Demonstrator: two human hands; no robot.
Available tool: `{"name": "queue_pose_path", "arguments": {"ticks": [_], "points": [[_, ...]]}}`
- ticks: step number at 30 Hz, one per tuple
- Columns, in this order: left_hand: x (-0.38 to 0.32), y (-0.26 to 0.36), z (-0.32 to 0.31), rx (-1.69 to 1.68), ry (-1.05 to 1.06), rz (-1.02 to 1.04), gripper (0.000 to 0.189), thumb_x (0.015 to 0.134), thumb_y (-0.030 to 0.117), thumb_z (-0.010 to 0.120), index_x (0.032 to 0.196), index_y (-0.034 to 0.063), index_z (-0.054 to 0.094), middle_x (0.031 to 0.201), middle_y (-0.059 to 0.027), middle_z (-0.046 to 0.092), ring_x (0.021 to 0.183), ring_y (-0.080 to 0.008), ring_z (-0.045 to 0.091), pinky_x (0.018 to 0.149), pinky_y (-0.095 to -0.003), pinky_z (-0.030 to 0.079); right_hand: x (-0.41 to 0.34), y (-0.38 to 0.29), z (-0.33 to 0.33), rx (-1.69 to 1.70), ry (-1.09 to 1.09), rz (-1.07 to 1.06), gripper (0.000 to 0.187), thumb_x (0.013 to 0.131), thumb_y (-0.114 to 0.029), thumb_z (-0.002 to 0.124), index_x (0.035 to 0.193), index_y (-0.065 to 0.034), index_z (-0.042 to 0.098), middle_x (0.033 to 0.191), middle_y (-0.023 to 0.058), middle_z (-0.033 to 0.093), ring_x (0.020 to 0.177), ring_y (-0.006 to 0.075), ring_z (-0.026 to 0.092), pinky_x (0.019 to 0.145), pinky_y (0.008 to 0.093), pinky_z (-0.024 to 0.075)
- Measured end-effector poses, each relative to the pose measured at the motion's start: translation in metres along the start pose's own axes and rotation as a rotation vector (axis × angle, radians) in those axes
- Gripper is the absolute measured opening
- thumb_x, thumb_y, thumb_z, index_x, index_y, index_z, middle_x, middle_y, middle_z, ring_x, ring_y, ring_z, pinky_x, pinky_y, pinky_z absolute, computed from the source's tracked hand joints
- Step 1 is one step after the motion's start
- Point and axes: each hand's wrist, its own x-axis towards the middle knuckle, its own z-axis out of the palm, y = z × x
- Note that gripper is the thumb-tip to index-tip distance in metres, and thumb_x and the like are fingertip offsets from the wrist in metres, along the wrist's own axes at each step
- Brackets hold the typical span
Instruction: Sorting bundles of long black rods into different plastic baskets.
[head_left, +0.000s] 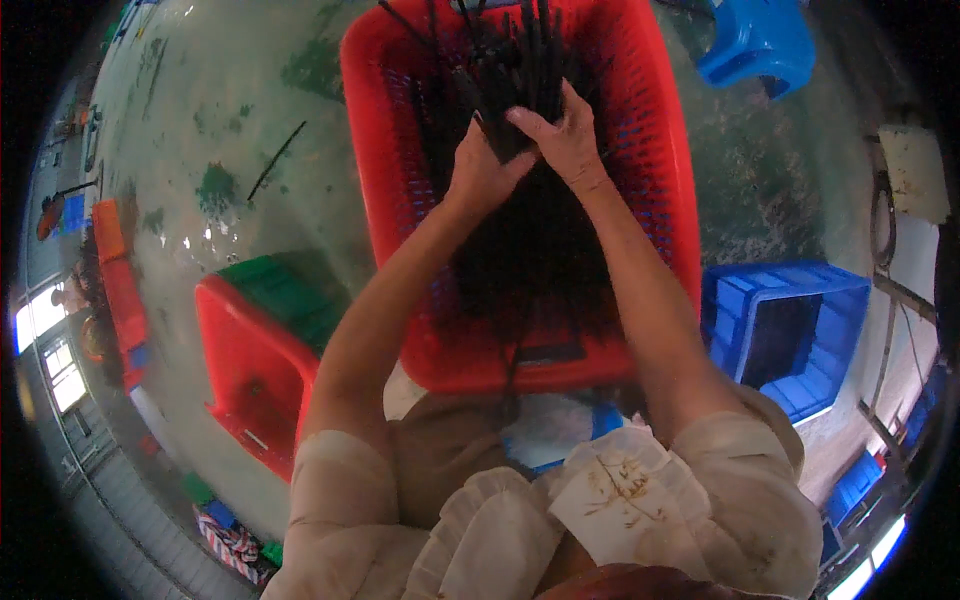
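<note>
Before me stands a large red plastic basket (679, 187) with slotted sides, heaped with long, thin, dark strands or stalks; their exact kind cannot be told. Inside its upper half, my left hand (484, 169) and my right hand (562, 135) meet around a bundle of dark stalks (536, 60). The left thumb lies across the bundle's lower end, close to the right palm. The right hand's fingers reach up along the bundle's right side. The stalks fan out towards the basket's far rim. The lower basket is too dark to make out in detail.
A red bin (255, 375) beside a green crate (281, 296) stands at left. At right is a blue plastic crate (787, 337) with something dark inside. A blue plastic stool (761, 41) stands at upper right. One dark stalk (277, 160) lies on the wet green floor (225, 97).
</note>
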Motion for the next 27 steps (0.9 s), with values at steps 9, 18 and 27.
{"name": "queue_pose_path", "arguments": {"ticks": [9,18,27], "points": [[0.052,0.104,-0.088,-0.355,0.559,0.119,0.042,0.086,0.023,0.060,0.117,-0.0012,0.048,0.105,-0.0143,0.058,0.093,-0.0228,0.056,0.081,-0.0318,0.044,0.035,-0.172,0.052,0.161,-0.083,-0.443,0.038,0.076,-0.023,0.072,0.099,0.0053,0.061,0.090,0.0122,0.066,0.079,0.0179,0.063,0.069,0.0277,0.0506],[0.048,0.314,-0.167,-0.647,0.542,-0.027,0.043,0.087,0.041,0.054,0.104,0.0017,0.060,0.092,-0.0097,0.063,0.084,-0.0197,0.060,0.076,-0.0334,0.047,0.072,-0.316,0.070,-0.429,0.350,-1.206,0.034,0.077,-0.033,0.065,0.092,-0.0028,0.061,0.081,0.0150,0.065,0.076,0.0254,0.065,0.062,0.0336,0.0491],[-0.169,0.351,-0.115,-1.122,-0.217,-0.288,0.046,0.096,0.039,0.039,0.123,0.0026,0.048,0.113,-0.0059,0.055,0.099,-0.0165,0.054,0.087,-0.0296,0.042,-0.253,-0.299,0.003,0.125,0.134,0.042,0.049,0.081,-0.033,0.059,0.117,-0.0003,0.053,0.103,0.0117,0.059,0.095,0.0235,0.055,0.083,0.0361,0.0426]]}}
